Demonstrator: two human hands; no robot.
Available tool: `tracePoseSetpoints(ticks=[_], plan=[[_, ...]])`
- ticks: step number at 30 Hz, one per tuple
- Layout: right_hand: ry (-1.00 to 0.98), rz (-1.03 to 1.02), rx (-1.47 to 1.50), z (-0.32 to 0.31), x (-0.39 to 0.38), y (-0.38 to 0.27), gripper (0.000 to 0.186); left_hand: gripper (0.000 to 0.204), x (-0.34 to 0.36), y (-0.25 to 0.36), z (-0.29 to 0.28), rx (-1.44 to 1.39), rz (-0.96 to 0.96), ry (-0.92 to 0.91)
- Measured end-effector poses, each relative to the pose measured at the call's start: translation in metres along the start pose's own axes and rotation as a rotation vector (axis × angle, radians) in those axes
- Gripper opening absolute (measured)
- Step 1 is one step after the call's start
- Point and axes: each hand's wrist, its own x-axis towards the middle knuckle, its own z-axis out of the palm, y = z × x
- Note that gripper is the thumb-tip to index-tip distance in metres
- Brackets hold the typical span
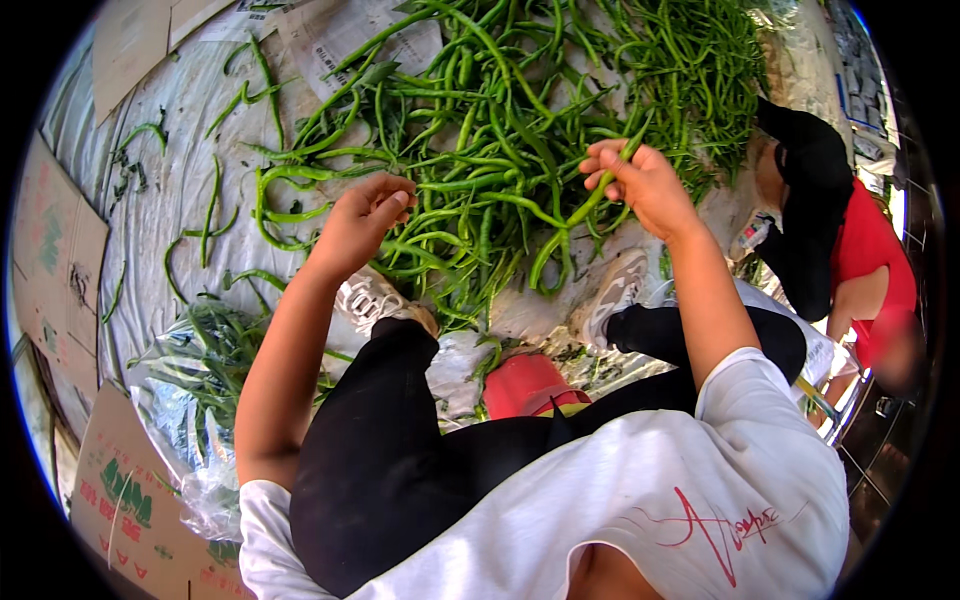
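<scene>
A broad heap of long green chili peppers (490,150) lies in front of me on a pale sheet. My right hand (645,190) is raised over the heap's right part, its fingers closed around a long green chili pepper (590,205) that slants down to the left. At the heap's left side is my left hand (368,222), with thumb and fingers curled together. One pepper's end lies close to those fingertips, but whether they grip it I cannot tell. Several loose peppers (212,210) are scattered further left.
A clear plastic bag (190,400) of green peppers stands left of my leg. Cardboard pieces (60,250) line the left edge. Between my legs is a red bucket-like object (525,385). Another person in red (870,245) sits at the right, beside a denser pepper pile (690,75).
</scene>
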Motion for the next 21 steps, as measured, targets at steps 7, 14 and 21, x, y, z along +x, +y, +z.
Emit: tracePoseSetpoints(ticks=[7, 14, 21], plan=[[-0.459, -0.125, 0.457, 0.039, 0.004, -0.028, 0.019, 0.037, -0.01, 0.057, 0.051, -0.324, 0.101, -0.368], [-0.309, -0.232, 0.069, 0.094, 0.055, 0.001, 0.038, 0.022, -0.011, 0.031, 0.026, -0.525, -0.043, 0.016], [0.089, -0.214, -1.138, 0.12, 0.139, 0.049, 0.021, 0.031, -0.002, -0.026, -0.058, 0.294, -0.129, 0.45]])
